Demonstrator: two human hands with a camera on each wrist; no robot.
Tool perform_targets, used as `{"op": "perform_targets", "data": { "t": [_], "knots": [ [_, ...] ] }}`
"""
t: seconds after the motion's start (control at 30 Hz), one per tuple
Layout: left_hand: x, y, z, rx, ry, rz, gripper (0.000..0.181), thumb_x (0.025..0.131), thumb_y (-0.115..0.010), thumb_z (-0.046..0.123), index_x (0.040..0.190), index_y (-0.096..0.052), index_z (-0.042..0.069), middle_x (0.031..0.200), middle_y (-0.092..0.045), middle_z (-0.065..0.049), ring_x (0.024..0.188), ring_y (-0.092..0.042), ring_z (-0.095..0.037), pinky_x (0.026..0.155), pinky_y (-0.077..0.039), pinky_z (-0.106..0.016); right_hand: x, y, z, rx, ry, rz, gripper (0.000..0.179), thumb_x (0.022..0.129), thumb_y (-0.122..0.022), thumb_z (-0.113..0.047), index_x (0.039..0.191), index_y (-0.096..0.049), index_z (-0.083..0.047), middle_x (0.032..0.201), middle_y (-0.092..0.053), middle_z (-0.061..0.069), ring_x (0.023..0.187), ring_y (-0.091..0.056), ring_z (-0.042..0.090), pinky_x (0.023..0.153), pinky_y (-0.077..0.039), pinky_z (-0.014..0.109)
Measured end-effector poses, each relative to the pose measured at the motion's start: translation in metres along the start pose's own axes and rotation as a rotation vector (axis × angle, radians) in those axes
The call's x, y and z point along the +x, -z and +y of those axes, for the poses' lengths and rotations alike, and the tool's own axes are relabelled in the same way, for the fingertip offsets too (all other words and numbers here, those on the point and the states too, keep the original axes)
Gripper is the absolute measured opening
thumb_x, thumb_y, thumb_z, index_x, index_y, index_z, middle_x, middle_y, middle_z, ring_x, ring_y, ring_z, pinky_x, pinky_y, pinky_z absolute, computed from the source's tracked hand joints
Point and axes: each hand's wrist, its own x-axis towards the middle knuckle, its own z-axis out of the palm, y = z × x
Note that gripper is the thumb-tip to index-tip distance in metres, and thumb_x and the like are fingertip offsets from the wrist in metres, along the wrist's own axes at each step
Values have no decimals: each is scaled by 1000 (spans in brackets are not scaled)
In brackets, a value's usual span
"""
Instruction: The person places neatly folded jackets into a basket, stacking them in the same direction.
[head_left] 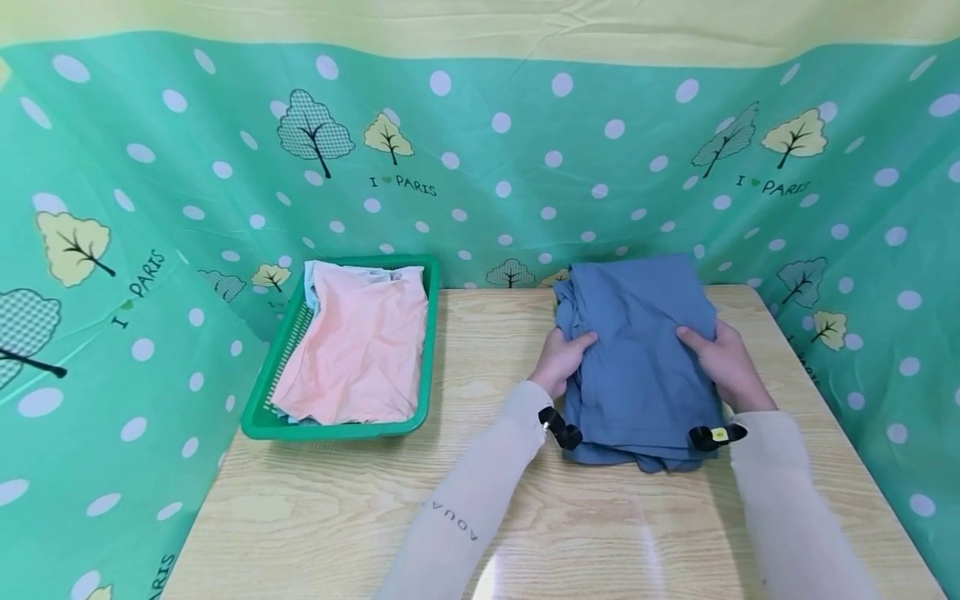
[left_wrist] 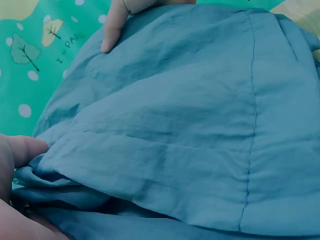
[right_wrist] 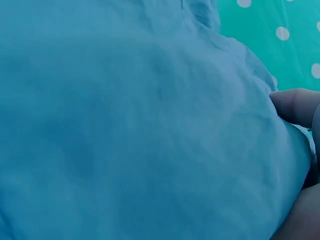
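A folded blue garment (head_left: 637, 358), several layers thick, is held between both hands on the right side of the table. My left hand (head_left: 558, 360) grips its left edge, thumb on top and fingers beneath. On the opposite edge my right hand (head_left: 726, 362) holds it the same way. In the left wrist view, a stitched seam runs down the cloth (left_wrist: 165, 125), and the left thumb (left_wrist: 30, 150) presses at the layered edge. The right wrist view has the right thumb (right_wrist: 295, 106) on the cloth's rim; the fingers below are mostly hidden.
A green plastic basket (head_left: 337, 432) stands at the left back of the wooden table (head_left: 480, 467). Inside lies a folded pink garment (head_left: 360, 350) over a light blue one (head_left: 311, 287). A green dotted curtain (head_left: 495, 200) hangs behind and along both sides.
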Motion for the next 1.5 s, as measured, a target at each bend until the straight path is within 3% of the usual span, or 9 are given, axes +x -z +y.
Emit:
{"op": "perform_targets", "data": {
  "t": [0.43,0.7,1.0,1.5],
  "knots": [
    [-13,25,12,127,-72,-1,57,103,-61,30,153,-41,8,156,-47,-12,146,-44,-28,122,-35,-44,-2,-12,-7,5,42,-80,75,109,-46,-42,161,-18,5,161,-30,34,146,-33,52,116,-29,70],
    [-19,40,17,175,-78,-2,60,105,-58,28,158,-35,9,160,-42,-12,150,-39,-29,124,-33,-45,-2,-19,-9,-27,44,-131,75,109,-44,-42,160,-18,6,160,-31,35,146,-34,52,116,-30,70],
    [-27,54,24,211,-97,19,52,106,-56,25,152,-41,5,155,-47,-14,145,-43,-29,122,-35,-46,-2,-29,-10,-59,71,-168,72,110,-43,-39,158,-20,9,158,-34,35,145,-36,50,117,-31,67],
    [-40,80,41,275,-127,-9,56,106,-55,22,156,-36,5,160,-42,-15,149,-40,-30,124,-32,-45,-6,-42,-22,-58,135,-238,70,110,-45,-34,160,-18,7,157,-36,34,145,-38,49,117,-33,65]
  ]
}}
